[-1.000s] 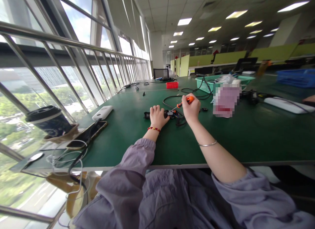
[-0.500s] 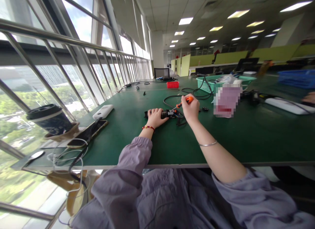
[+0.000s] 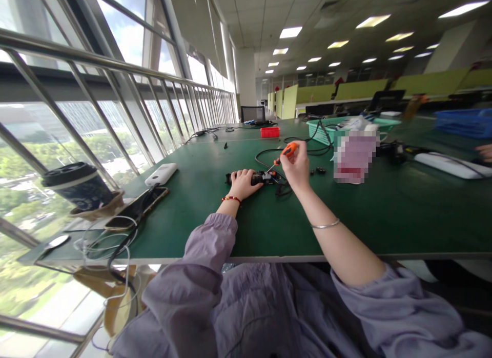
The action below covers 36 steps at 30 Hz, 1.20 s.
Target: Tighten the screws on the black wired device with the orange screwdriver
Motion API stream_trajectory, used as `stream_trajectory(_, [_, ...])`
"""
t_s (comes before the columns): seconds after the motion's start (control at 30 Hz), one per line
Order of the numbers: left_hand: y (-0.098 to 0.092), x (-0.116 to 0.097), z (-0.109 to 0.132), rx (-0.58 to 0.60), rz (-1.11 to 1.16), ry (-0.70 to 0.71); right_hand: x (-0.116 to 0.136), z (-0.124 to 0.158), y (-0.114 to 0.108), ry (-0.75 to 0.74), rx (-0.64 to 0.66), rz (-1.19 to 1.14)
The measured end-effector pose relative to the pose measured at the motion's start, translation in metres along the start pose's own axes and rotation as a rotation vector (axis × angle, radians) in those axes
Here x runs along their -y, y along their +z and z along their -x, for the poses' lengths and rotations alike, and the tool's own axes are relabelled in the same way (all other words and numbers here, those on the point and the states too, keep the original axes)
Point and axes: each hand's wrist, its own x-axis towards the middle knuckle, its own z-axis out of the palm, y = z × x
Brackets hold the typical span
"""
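A black device (image 3: 257, 179) with a cable lies on the green table (image 3: 292, 219); its exact kind is hard to make out. Across its left part rests my left hand (image 3: 243, 184), fingers wrapped over it and holding it against the tabletop. My right hand (image 3: 296, 168) grips an orange-and-black screwdriver (image 3: 288, 149) by the handle. The shaft slants down to the left, and its tip is at the right part of the device. Two small black pieces (image 3: 320, 170) lie to the right of my right hand.
A red box (image 3: 269, 132) and a green basket (image 3: 321, 134) stand farther back. On the left are a lidded cup (image 3: 79, 186), a white power bank (image 3: 161, 175), a phone (image 3: 136, 209) and loose cables. A power strip (image 3: 446, 165) and another person's hand (image 3: 486, 153) are at right.
My right hand has shifted slightly left and up, and the screwdriver stands steeper. My left hand stays on the device. The other person's hand at the right edge has moved a little.
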Motion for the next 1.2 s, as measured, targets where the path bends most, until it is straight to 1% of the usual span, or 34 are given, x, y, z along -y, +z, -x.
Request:
stream_trajectory(0.07, [-0.0003,-0.0001,0.0003,0.001,-0.002,0.0,-0.0005,0.0001,0.0004,0.013,0.015,-0.007])
stream_trajectory(0.2, [-0.0006,-0.0004,0.0002,0.008,-0.004,-0.005,0.0019,-0.0004,-0.0005,0.074,-0.045,0.086])
stream_trajectory(0.27, [-0.0003,-0.0001,-0.0001,0.009,-0.006,-0.007,0.003,-0.0006,-0.0006,0.077,-0.024,0.08])
stream_trajectory(0.37, [0.0006,0.0006,-0.0008,0.009,-0.007,-0.008,0.0023,-0.0002,0.0007,0.029,0.029,0.043])
stream_trajectory(0.43, [0.0011,0.0009,-0.0009,0.009,-0.005,-0.007,0.0009,0.0001,0.0017,-0.03,0.039,0.02])
stream_trajectory(0.5, [0.0011,0.0011,-0.0007,0.007,-0.002,-0.007,-0.0001,0.0003,0.0018,-0.057,0.032,0.008])
stream_trajectory(0.67, [0.0004,0.0009,-0.0001,0.004,0.004,-0.008,0.0015,0.0008,-0.001,0.059,-0.037,0.114])
stream_trajectory(0.73, [0.0004,0.0007,-0.0002,0.007,0.006,-0.012,0.0024,0.0011,-0.0013,0.071,-0.048,0.126])
stream_trajectory(0.8, [0.0006,0.0005,-0.0004,0.01,0.008,-0.012,0.0024,0.0013,-0.0006,0.03,-0.026,0.097])
stream_trajectory(0.9, [0.0008,0.0004,-0.0007,0.007,0.012,-0.01,0.0007,0.0015,0.0014,-0.108,0.03,0.033])
stream_trajectory(0.97, [0.0008,0.0003,-0.0006,0.007,0.011,-0.011,-0.0001,0.0018,0.0022,-0.165,0.028,0.019])
stream_trajectory(1.0, [0.0007,0.0003,-0.0006,0.008,0.01,-0.012,0.0,0.002,0.0022,-0.168,0.021,0.023])
stream_trajectory(1.2, [0.0005,0.0006,-0.0005,0.009,0.008,-0.011,0.0039,0.004,-0.0008,-0.051,0.018,0.157])
